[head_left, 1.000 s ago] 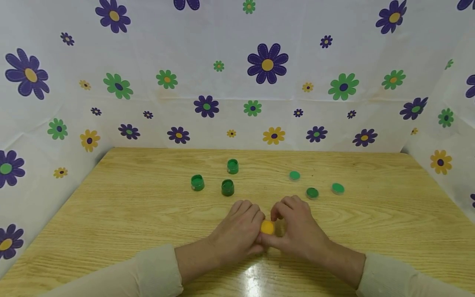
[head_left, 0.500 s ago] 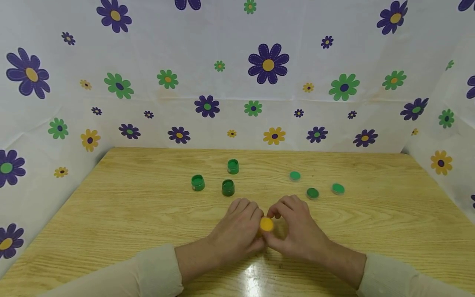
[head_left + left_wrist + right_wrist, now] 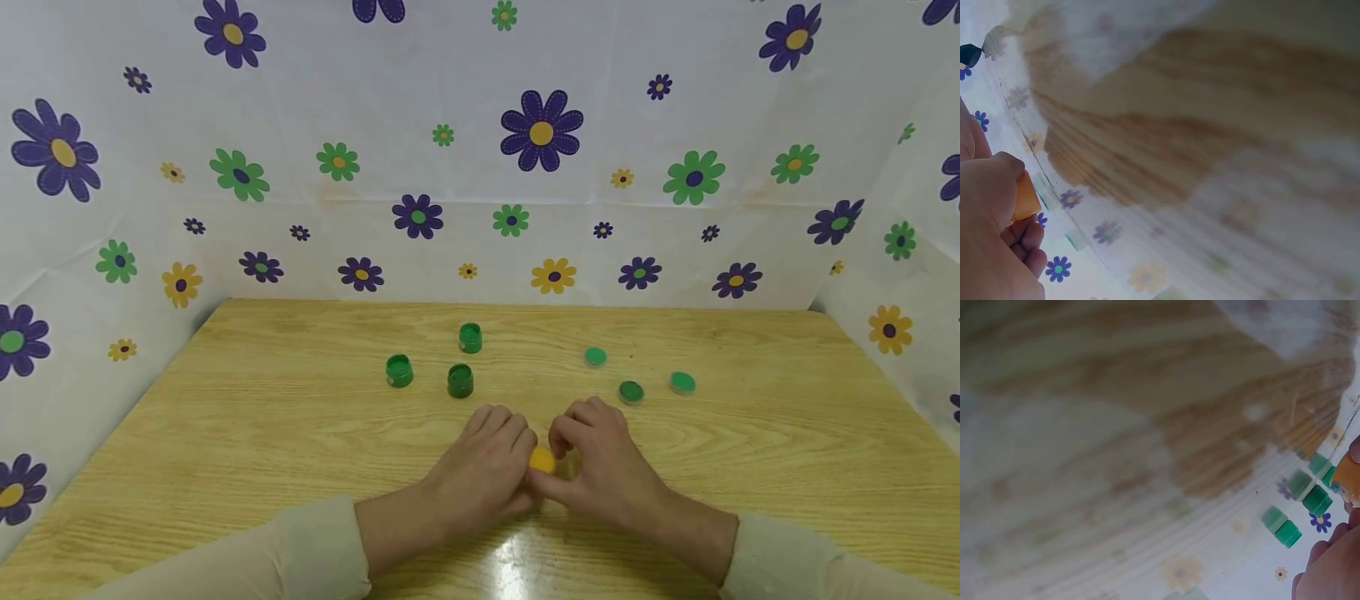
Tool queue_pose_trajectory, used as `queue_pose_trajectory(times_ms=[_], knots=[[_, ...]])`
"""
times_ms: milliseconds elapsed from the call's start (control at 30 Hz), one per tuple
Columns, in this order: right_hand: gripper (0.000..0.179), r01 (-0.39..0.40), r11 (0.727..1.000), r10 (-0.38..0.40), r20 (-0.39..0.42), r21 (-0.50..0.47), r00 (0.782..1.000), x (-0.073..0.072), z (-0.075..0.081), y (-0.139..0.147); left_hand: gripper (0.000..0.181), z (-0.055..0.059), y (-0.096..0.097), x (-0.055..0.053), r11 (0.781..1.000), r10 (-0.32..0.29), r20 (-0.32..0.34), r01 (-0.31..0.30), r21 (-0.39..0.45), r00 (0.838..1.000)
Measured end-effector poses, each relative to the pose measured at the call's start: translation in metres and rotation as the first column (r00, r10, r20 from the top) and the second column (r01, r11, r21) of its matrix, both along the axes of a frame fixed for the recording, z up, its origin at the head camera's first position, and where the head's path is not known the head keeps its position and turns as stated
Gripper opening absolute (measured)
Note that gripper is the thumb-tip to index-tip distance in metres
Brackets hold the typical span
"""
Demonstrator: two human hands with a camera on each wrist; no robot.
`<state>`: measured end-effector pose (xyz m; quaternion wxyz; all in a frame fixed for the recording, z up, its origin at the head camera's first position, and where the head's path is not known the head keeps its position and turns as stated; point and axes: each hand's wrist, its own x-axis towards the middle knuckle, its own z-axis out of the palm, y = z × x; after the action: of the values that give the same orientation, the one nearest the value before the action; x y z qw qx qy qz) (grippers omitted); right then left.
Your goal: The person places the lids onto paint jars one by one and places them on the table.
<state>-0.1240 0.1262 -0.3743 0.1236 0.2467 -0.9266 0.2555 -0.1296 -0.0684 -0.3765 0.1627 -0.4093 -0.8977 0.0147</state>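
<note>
A small jar of yellow-orange paint (image 3: 542,460) is between the two hands near the front middle of the table. The left hand (image 3: 483,462) grips it from the left, its fingers wrapped over the far side. My right hand (image 3: 607,462) has its thumb along the near edge of the jar's round yellow top and its index finger curled at the far side. In the left wrist view the orange side of the jar (image 3: 1026,199) shows beside a thumb. The right wrist view catches the orange jar (image 3: 1347,478) at its right edge, partly covered by fingers.
Beyond the hands stand three uncovered green paint jars (image 3: 461,381) on the wooden table (image 3: 262,433). Three green lids (image 3: 631,392) lie separately at the right. A white cloth (image 3: 450,83) with printed flowers rises behind and at both sides.
The yellow-orange jar tipped slightly and shifted up and left, then came back. My right fingers moved in with it and drew back a little. The green jars and lids stayed put.
</note>
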Motion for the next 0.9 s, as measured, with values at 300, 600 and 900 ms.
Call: queue_pose_trajectory(times_ms=[300, 600, 900], knots=[[0.046, -0.002, 1.0, 0.002, -0.004, 0.014, 1.0, 0.0016, 0.0016, 0.0008, 0.039, 0.0013, -0.0015, 0.0, 1.0, 0.008, 0.021, -0.008, 0.009, 1.0], [0.04, -0.076, 0.996, 0.075, -0.032, -0.053, 0.997, 0.0011, 0.0008, 0.0017, 0.039, 0.0012, -0.001, 0.0003, 0.997, 0.046, 0.073, -0.051, 0.064, 0.996], [0.032, -0.095, 0.994, 0.09, -0.09, -0.054, 0.992, -0.0004, -0.0011, 0.0012, 0.03, 0.0012, -0.0008, -0.0001, 0.996, 0.037, 0.037, -0.04, 0.08, 0.999]])
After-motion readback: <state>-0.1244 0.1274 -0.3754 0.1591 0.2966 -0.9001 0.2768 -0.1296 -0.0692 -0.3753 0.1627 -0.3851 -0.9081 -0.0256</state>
